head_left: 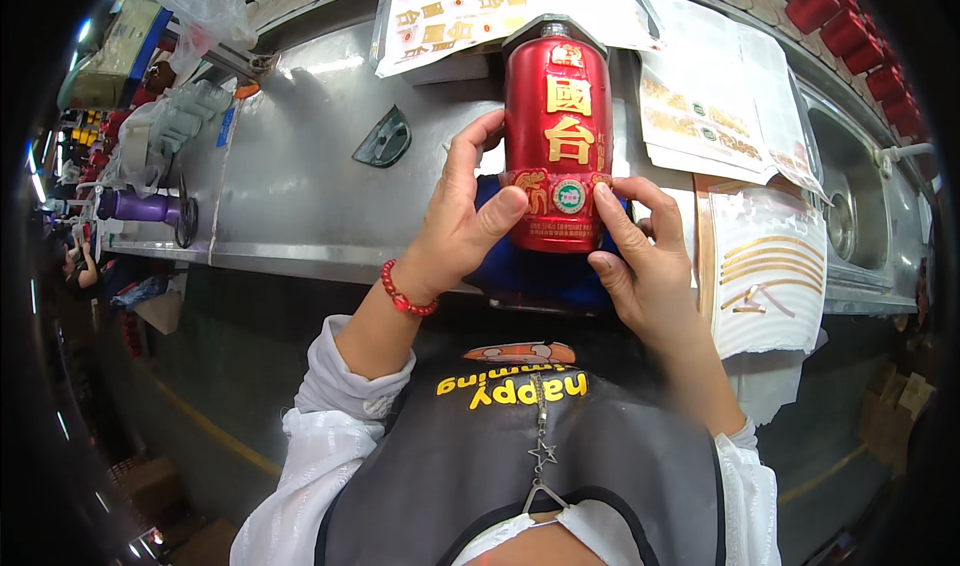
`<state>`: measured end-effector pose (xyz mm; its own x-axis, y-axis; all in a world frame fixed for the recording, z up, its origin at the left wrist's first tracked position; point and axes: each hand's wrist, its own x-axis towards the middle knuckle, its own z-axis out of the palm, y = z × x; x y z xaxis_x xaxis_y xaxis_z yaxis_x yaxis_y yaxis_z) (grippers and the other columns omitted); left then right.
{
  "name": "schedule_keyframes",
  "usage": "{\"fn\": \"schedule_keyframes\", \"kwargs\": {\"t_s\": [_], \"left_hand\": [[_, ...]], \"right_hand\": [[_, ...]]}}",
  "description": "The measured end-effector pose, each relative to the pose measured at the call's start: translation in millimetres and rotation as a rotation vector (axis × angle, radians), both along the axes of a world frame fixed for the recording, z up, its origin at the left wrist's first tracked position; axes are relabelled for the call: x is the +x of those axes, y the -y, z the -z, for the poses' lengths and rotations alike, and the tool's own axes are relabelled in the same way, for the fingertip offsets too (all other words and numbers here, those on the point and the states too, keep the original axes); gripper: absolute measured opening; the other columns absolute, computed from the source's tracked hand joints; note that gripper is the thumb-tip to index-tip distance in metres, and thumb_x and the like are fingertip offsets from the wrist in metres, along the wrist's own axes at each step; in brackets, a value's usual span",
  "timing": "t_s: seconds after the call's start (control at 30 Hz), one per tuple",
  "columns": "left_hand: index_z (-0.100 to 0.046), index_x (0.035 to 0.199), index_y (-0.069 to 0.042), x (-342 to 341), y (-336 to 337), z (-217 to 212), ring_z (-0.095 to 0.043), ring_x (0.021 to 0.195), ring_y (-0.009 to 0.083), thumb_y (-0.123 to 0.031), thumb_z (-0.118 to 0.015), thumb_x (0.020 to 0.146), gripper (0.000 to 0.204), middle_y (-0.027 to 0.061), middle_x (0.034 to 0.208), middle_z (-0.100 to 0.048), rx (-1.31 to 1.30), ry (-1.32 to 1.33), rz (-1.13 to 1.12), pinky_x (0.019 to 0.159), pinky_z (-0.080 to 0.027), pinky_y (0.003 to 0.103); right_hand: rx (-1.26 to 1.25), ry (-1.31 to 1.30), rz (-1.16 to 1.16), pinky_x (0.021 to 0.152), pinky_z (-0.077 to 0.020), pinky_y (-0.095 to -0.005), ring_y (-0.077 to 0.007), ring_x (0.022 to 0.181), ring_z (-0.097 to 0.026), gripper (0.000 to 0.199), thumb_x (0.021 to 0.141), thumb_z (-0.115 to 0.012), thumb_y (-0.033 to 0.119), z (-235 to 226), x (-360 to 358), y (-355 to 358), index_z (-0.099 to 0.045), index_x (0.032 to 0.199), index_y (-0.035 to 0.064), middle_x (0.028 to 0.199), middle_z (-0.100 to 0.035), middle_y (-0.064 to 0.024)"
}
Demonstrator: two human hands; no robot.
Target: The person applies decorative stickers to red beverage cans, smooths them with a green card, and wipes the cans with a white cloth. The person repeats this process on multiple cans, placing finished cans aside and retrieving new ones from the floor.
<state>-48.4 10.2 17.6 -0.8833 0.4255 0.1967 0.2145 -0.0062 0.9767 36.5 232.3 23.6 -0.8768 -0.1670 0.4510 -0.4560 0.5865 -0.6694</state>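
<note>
In the head view, a red bottle [557, 141] with gold characters stands upright between both hands, its long axis running straight away from the person, cap toward the far side of the bench [290, 186]. The left hand [462, 221] wraps the bottle's lower left flank, fingers [470, 151] curled behind it and thumb pressed on a round green sticker at the lower band. The right hand [640, 256] meets it from the right, thumb laid against the same band, fingers spread behind. Both hands sit equally near, low on the bottle.

The steel bench carries label sheets [720, 106] to the right, a sheet of gold stickers [450, 11] beyond, and a row of red caps [850, 31] along the far right edge. A purple tool [145, 208] lies at left.
</note>
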Motion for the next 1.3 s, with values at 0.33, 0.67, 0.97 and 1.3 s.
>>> {"fn": "schedule_keyframes", "kwargs": {"t_s": [0.33,0.67,0.97,1.3], "left_hand": [[-0.026,0.154,0.004,1.4,6.1,1.1,-0.034,0.145,0.0348,-0.058,-0.071,0.088,0.101,0.0255,0.152,-0.037,-0.158,-0.108,0.021,0.121,-0.024,0.045],[-0.024,0.154,0.005,2.6,4.0,2.5,-0.034,0.145,0.0349,-0.060,-0.073,0.086,0.106,0.0251,0.151,-0.036,-0.171,-0.120,0.006,0.121,-0.024,0.045],[-0.022,0.154,0.004,2.4,0.3,3.4,-0.031,0.146,0.0351,-0.057,-0.073,0.087,0.104,0.0238,0.153,-0.035,-0.086,-0.080,0.035,0.122,-0.022,0.045],[-0.021,0.154,0.004,3.6,-1.5,3.4,-0.033,0.145,0.0344,-0.055,-0.074,0.087,0.103,0.0246,0.152,-0.036,-0.073,-0.066,0.027,0.121,-0.022,0.045]], "right_hand": [[0.008,-0.035,0.004,0.101,-0.0454,-0.0431,-0.0348,0.118,-0.053,0.057,0.085,-0.076,0.010,1.6,-0.4,1.0,-0.061,0.139,0.0074,0.130,-0.054,-0.0178],[-0.014,-0.033,0.011,0.100,-0.0455,-0.0439,-0.0356,0.117,-0.054,0.056,0.085,-0.075,0.011,2.0,0.0,2.4,-0.061,0.139,0.0070,0.129,-0.055,-0.0181],[0.003,-0.050,0.020,0.101,-0.0465,-0.0455,-0.0380,0.122,-0.054,0.059,0.084,-0.076,0.007,0.5,1.7,-2.1,-0.057,0.141,0.0043,0.134,-0.053,-0.0206],[0.080,-0.252,-0.010,0.100,-0.0522,-0.0448,-0.0407,0.119,-0.061,0.054,0.081,-0.065,-0.011,1.5,6.4,-10.6,-0.066,0.132,0.0070,0.135,-0.058,-0.0263]]}}
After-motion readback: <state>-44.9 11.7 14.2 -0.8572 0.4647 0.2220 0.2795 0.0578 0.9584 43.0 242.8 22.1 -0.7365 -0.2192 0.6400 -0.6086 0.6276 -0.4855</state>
